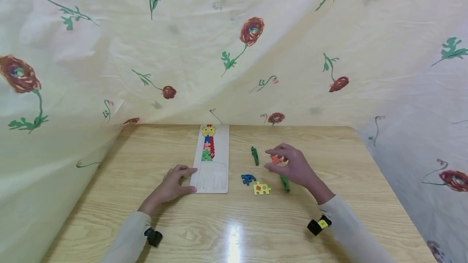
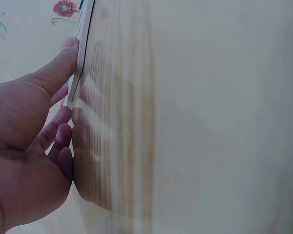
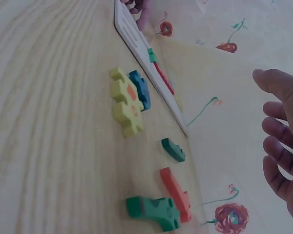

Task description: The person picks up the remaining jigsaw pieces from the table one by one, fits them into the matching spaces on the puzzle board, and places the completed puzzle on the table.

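Observation:
A white puzzle board (image 1: pixel 221 175) lies on the table, with a giraffe head and neck of colored pieces (image 1: pixel 207 145) in its upper part and leg-shaped recesses below. My left hand (image 1: pixel 170 182) touches the board's left edge with thumb and fingertips. Over an orange puzzle piece (image 1: pixel 276 160) hovers my right hand (image 1: pixel 294 166), thumb and fingers apart, holding nothing; it partly hides that piece. Beside it lie two green leg-like pieces, one green piece (image 1: pixel 254 156) farther back and another green piece (image 1: pixel 285 184) nearer. A blue piece (image 1: pixel 248 179) and a yellow piece (image 3: pixel 127 102) sit closer to the board.
The wooden table (image 1: pixel 183 226) ends at the back against a flowered cloth (image 1: pixel 197 52), which also rises at both sides. Black wrist cameras are strapped at both sleeves. A bright light reflection shows on the table near the front.

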### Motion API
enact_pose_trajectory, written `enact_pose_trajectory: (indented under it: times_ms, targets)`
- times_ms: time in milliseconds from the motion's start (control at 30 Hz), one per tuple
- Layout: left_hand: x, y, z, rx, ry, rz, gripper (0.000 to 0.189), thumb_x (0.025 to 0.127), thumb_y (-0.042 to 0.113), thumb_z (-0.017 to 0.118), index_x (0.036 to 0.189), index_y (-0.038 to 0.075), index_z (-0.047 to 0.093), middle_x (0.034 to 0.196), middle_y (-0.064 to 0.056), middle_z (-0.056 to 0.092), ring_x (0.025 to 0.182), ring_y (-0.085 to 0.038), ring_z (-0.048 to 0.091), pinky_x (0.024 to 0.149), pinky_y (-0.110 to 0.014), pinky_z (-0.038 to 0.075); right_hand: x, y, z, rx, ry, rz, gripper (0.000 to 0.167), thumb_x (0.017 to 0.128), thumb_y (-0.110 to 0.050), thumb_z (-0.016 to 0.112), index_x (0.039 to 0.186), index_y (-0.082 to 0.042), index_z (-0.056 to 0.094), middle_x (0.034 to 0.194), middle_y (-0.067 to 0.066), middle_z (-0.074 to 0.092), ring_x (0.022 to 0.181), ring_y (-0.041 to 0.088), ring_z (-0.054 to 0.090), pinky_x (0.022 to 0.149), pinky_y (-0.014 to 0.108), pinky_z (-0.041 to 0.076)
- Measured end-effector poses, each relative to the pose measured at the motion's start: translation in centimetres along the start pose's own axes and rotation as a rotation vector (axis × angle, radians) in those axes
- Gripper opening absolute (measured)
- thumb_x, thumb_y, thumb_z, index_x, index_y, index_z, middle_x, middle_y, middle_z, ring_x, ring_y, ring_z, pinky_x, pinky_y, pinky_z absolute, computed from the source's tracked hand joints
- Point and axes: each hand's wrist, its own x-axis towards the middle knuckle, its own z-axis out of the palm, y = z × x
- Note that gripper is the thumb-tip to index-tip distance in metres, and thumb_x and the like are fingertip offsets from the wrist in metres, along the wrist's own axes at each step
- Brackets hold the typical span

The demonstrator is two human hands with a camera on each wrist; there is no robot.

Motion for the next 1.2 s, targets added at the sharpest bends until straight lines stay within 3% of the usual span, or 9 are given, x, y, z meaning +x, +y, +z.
enact_pose_trajectory:
  times_ms: [200, 367, 633, 833, 1200]
  targets:
    - [0.1, -0.2, 0.0, 0.001, -0.003, 0.005, 0.064, 0.086, 0.032, 0.083, 0.145, 0.021, 0.060, 0.143, -0.008, 0.050, 0.127, -0.030, 0.040, 0.107, -0.056, 0.035, -1.5, 0.3, 0.2, -0.003, -0.024, 0.019, 0.038, 0.083, -0.023, 0.087, 0.118, -0.011, 0.077, 0.102, 0.003, 0.068, 0.088, 0.018, 0.061, 0.067, 0.042, 0.054]
    - [-0.1, -0.1, -0.1, -0.001, -0.006, 0.008, 0.065, 0.086, 0.032, 0.083, 0.145, 0.019, 0.059, 0.144, -0.010, 0.049, 0.127, -0.031, 0.040, 0.108, -0.057, 0.034, -2.2, 0.6, 0.6, 0.011, -0.039, 0.027, 0.038, 0.085, -0.025, 0.086, 0.119, -0.011, 0.077, 0.101, 0.004, 0.068, 0.082, 0.026, 0.061, 0.061, 0.030, 0.049]
    - [-0.1, 0.0, -0.1, -0.001, -0.007, 0.004, 0.066, 0.086, 0.031, 0.083, 0.146, 0.019, 0.059, 0.144, -0.010, 0.049, 0.128, -0.032, 0.039, 0.108, -0.057, 0.032, -3.4, 0.9, 1.2, 0.020, -0.115, 0.100, 0.042, 0.085, -0.034, 0.085, 0.118, -0.009, 0.077, 0.110, 0.005, 0.070, 0.095, 0.025, 0.064, 0.074, 0.038, 0.052]
    - [0.0, 0.0, -0.1, 0.001, -0.005, 0.000, 0.065, 0.086, 0.032, 0.083, 0.146, 0.020, 0.059, 0.144, -0.009, 0.049, 0.127, -0.031, 0.040, 0.107, -0.057, 0.034, -4.0, 1.1, 1.9, 0.014, -0.155, 0.126, 0.045, 0.082, -0.035, 0.087, 0.117, -0.008, 0.078, 0.102, 0.006, 0.068, 0.087, 0.024, 0.059, 0.068, 0.027, 0.046]
    - [0.1, 0.0, -0.1, 0.010, -0.006, -0.015, 0.065, 0.086, 0.033, 0.083, 0.145, 0.022, 0.060, 0.146, -0.009, 0.048, 0.129, -0.032, 0.039, 0.108, -0.058, 0.035, -4.8, 0.9, 2.9, -0.037, -0.214, 0.190, 0.043, 0.077, -0.036, 0.091, 0.113, -0.015, 0.080, 0.097, -0.004, 0.063, 0.082, 0.015, 0.051, 0.066, 0.025, 0.041]
